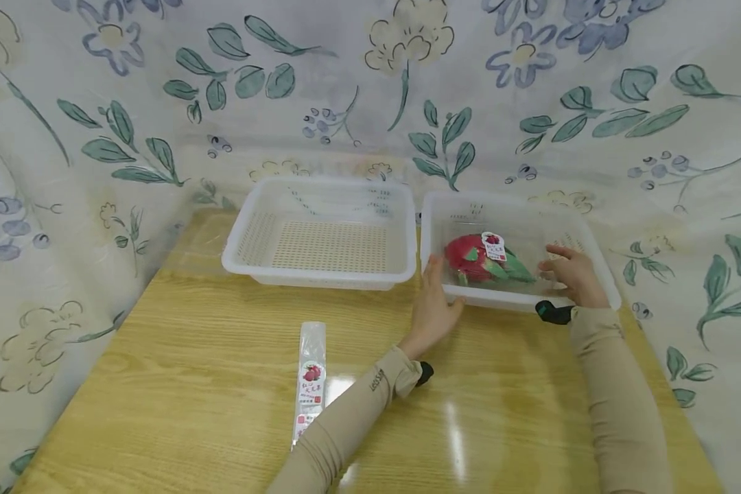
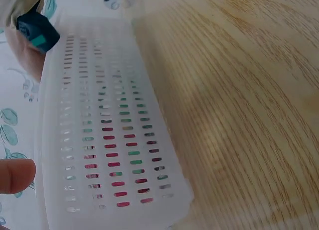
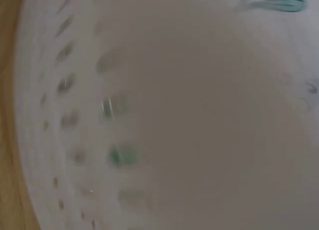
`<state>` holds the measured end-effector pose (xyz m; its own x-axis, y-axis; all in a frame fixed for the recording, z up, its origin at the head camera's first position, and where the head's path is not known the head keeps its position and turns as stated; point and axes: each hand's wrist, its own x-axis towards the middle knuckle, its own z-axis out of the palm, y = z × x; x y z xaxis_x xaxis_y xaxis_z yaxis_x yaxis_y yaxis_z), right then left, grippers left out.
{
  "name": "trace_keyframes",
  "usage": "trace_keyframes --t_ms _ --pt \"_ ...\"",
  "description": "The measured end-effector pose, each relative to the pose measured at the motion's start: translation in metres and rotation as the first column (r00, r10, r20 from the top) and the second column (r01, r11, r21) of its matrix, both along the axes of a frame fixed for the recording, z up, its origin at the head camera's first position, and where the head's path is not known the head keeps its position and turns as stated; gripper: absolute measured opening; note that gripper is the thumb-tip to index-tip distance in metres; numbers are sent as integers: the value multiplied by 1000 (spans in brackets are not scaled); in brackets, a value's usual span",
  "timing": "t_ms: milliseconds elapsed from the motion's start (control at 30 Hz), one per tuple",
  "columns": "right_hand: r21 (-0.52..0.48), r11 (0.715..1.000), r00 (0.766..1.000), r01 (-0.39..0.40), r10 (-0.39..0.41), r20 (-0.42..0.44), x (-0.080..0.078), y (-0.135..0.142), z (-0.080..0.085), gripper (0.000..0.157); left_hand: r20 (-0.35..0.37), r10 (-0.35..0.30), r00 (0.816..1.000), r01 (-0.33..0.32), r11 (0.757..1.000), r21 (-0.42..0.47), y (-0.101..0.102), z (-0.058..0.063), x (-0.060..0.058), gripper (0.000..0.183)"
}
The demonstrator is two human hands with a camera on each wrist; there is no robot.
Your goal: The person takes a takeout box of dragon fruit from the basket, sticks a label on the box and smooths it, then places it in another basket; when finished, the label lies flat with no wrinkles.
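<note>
In the head view a red dragon fruit (image 1: 467,258) with green scales lies in clear plastic packaging bearing a white label (image 1: 493,246). It sits inside the right white slotted basket (image 1: 519,300). My left hand (image 1: 433,309) is at that basket's front left corner, fingers extended along the rim. Its thumb (image 2: 17,175) shows beside the rim in the left wrist view. Over the basket's right part, my right hand (image 1: 575,276) has loosely bent fingers near the packaging's right end; whether they touch it is unclear. The right wrist view shows only the blurred basket wall (image 3: 79,115).
A second white slotted basket (image 1: 321,274) stands to the left. A strip of clear film with dragon fruit labels (image 1: 311,381) lies on the wooden table (image 1: 191,384), partly under the left sleeve. Clear plastic (image 1: 200,240) lies at the far left; floral cloth (image 1: 346,82) hangs behind.
</note>
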<state>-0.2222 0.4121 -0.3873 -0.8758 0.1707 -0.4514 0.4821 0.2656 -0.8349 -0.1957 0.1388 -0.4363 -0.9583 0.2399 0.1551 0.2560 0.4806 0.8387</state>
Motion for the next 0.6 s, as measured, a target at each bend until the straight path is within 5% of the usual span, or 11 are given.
trace_keyframes --t_ms 400,533,600 --pt "209 947 962 -244 209 177 -18 -7 15 71 -19 -6 1000 6 1000 2 -12 3 -7 79" --pt "306 904 948 -297 242 205 -24 -12 20 70 -3 -5 1000 5 1000 3 -14 5 -8 79" --pt "431 837 940 -337 274 202 -29 -17 23 66 5 -8 1000 8 1000 4 -15 5 -9 79"
